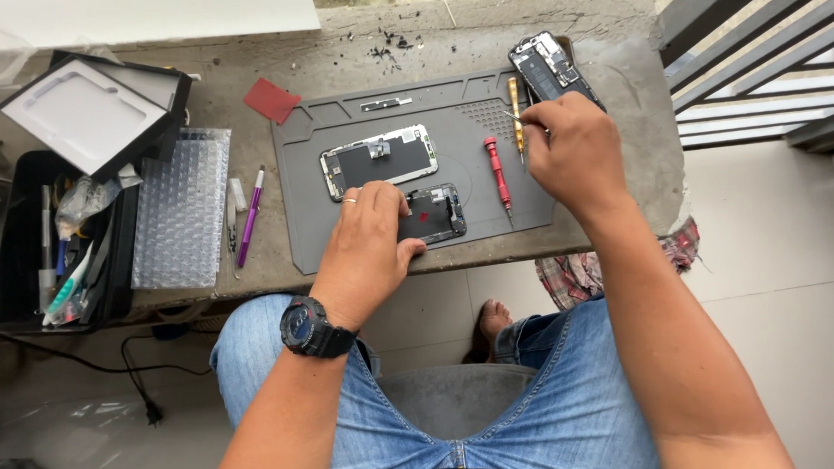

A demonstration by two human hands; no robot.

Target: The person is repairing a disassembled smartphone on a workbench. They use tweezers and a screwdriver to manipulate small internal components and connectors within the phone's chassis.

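Note:
My left hand (pixel 368 247), with a ring and a black wristwatch, rests on an opened phone body (pixel 436 214) at the front of a grey work mat (pixel 307 203). Just behind it lies a detached phone screen (pixel 380 158), face down. My right hand (pixel 572 152) is closed around thin metal tweezers (pixel 517 120) next to a yellow-handled screwdriver (pixel 514 113). A red screwdriver (pixel 498 173) lies on the mat between my hands. Another opened phone (pixel 550 70) sits at the mat's far right corner.
A concrete ledge (pixel 626 75) holds the mat. Left of the mat lie a purple pen (pixel 249 218), bubble wrap (pixel 182 208), a red card (pixel 271 100), an open white box (pixel 88 117) and a black tool tray (pixel 28 249). My denim-clad knees (pixel 558 424) sit below.

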